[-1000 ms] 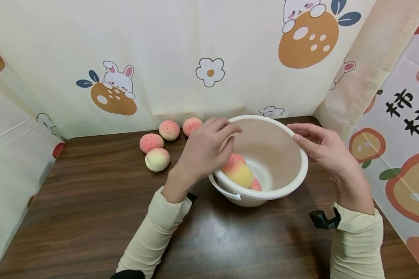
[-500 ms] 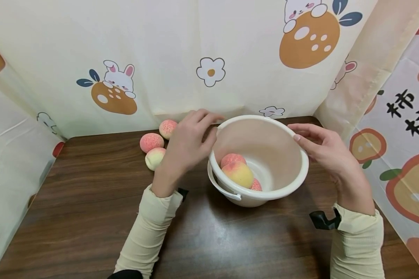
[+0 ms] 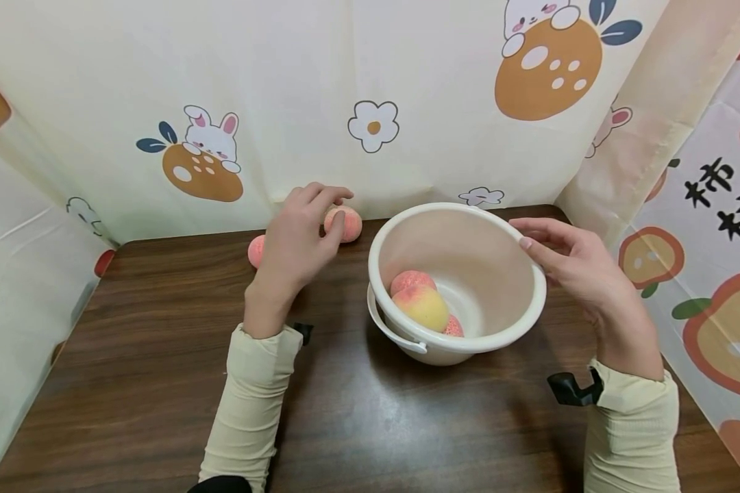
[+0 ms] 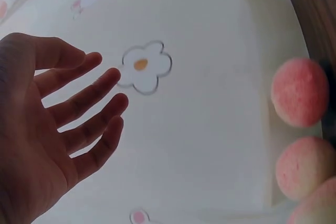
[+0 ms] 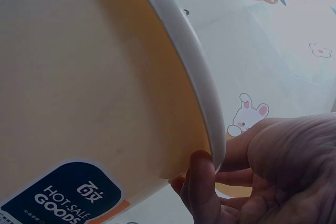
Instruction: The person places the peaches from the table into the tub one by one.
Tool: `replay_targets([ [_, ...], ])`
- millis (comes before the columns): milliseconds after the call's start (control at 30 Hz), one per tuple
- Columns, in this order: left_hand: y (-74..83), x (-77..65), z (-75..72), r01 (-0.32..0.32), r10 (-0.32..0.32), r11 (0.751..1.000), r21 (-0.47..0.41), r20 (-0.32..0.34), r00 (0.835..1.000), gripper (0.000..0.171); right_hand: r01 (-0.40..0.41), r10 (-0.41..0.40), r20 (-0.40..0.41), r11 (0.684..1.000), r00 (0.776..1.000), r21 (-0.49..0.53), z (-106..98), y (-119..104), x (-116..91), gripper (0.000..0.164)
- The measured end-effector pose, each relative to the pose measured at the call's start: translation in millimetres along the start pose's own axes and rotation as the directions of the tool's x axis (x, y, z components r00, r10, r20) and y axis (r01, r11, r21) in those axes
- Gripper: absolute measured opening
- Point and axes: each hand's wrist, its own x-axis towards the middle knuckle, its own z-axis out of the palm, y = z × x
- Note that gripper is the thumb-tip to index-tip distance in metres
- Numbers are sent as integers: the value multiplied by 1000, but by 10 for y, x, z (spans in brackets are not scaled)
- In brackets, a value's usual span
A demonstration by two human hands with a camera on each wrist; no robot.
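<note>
A white bucket [image 3: 462,239] stands on the table at centre right. Inside, at its left, lie a yellow peach [image 3: 423,309] with a pink top, a pink peach [image 3: 410,279] behind it and another, partly hidden [image 3: 453,326]. My right hand [image 3: 582,274] pinches the bucket's right rim between thumb and fingers; the right wrist view shows the rim [image 5: 194,72] in that grip. Left of the bucket, my left hand [image 3: 299,236] hovers over the loose peaches with loosely bent, spread fingers, holding nothing. One peach [image 3: 347,224] shows beyond its thumb, another [image 3: 255,251] at its left; others are hidden.
The dark wooden table [image 3: 136,370] meets a printed curtain [image 3: 296,82] along its back edge and another curtain [image 3: 703,287] on the right. The bucket's handle [image 3: 397,337] hangs down at its front left.
My left hand has moved left, from over the bucket's rim to above the loose peaches, covering some of them. The right hand and bucket have stayed in place.
</note>
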Motion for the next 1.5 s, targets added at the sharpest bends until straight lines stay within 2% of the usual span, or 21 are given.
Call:
replay_targets([
  [300, -260, -28, -82, 99, -101, 991, 90, 14, 995, 25, 9, -9, -2, 1000, 1000, 9, -5, 1, 5, 40],
  [467, -407, -64, -114, 182, -194, 973, 138, 77, 978, 28, 1, -1, 0, 1000, 1000, 12, -1, 1, 5, 41],
  [667, -559, -80, -155, 275, -308, 943, 189, 174, 935, 32, 5, -5, -9, 1000, 1000, 3, 3, 8, 2, 42],
  [833, -670, -100, -203, 322, -374, 919, 229, 238, 897, 35, 22, -22, -6, 1000, 1000, 17, 11, 10, 8, 42],
  [1067, -801, -146, -223, 387, -463, 881, 273, 320, 827, 43, 25, -25, 0, 999, 1000, 23, 3, 2, 1, 43],
  [1500, -1080, -220, -129, 463, -537, 843, 275, 380, 753, 45, 17, -17, 3, 999, 1000, 30, -1, -5, -1, 42],
])
